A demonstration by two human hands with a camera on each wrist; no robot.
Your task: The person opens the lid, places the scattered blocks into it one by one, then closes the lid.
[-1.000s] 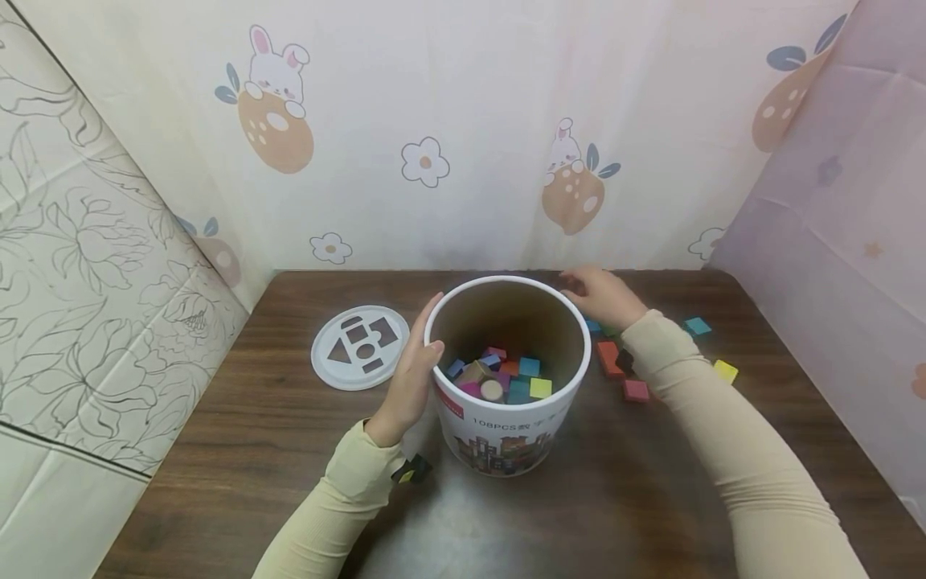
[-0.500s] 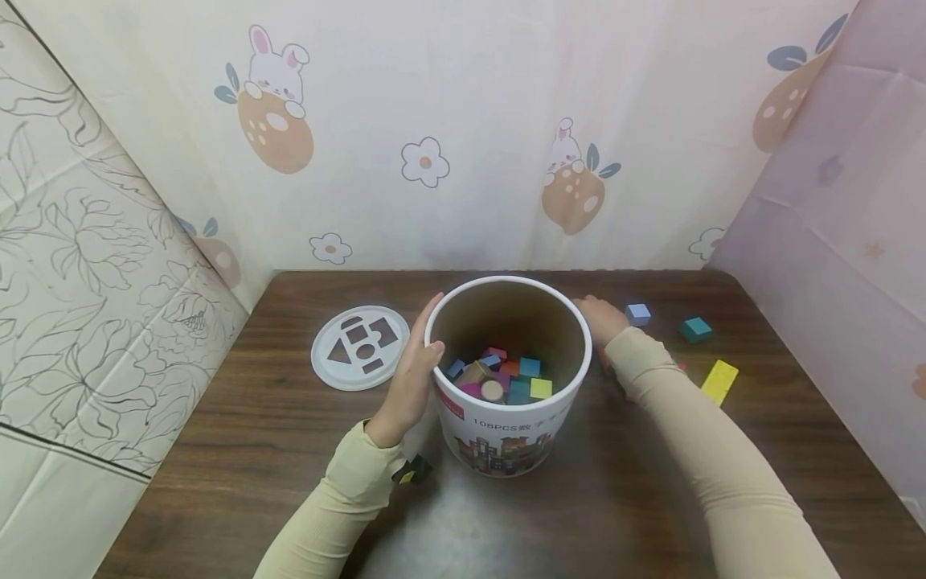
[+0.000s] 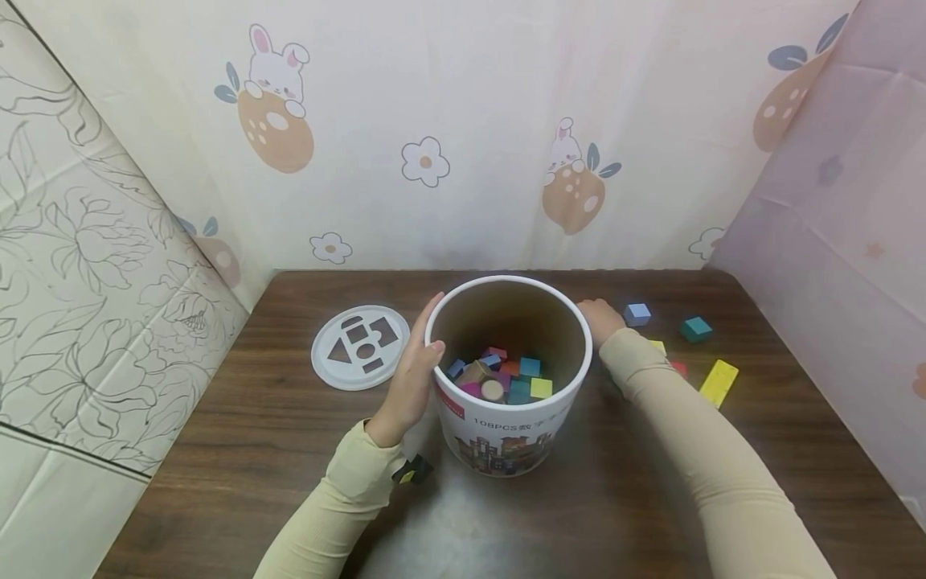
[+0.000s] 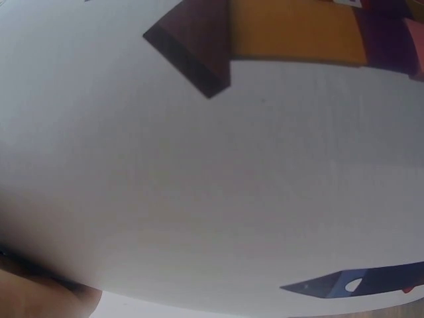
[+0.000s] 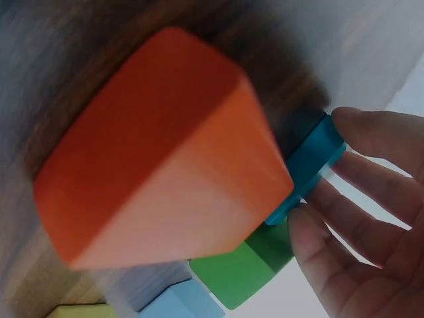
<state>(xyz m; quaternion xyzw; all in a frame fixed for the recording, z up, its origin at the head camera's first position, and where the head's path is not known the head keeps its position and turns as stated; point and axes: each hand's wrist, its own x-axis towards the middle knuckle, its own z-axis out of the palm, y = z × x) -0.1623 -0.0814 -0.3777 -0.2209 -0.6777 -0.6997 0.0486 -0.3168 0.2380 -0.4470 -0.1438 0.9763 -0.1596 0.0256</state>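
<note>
My left hand (image 3: 405, 386) holds a white round bucket (image 3: 499, 438) by its left side, thumb on the rim and fingers along the outer wall. In the left wrist view, the printed bucket wall (image 4: 199, 179) fills nearly everything. Inside the bucket lie several colored wooden blocks (image 3: 519, 392). My right hand (image 3: 602, 320) is down beside the bucket's far right side, partly hidden by the rim and sleeve. The right wrist view shows its thumb and fingers pinching a teal block (image 5: 308, 169) by its ends. An orange block (image 5: 172, 159) and a green block (image 5: 242, 265) are close by.
A white lid (image 3: 340, 374) with shaped holes lies left of the bucket. At the right are a light blue block (image 3: 637, 314), a teal-green block (image 3: 697, 329) and a long yellow block (image 3: 719, 383). A patterned curtain (image 3: 492, 201) hangs behind the table.
My right hand has lowered beside the bucket and its forearm has shifted left, uncovering the light blue block and more of the yellow one. The left hand and bucket stay put.
</note>
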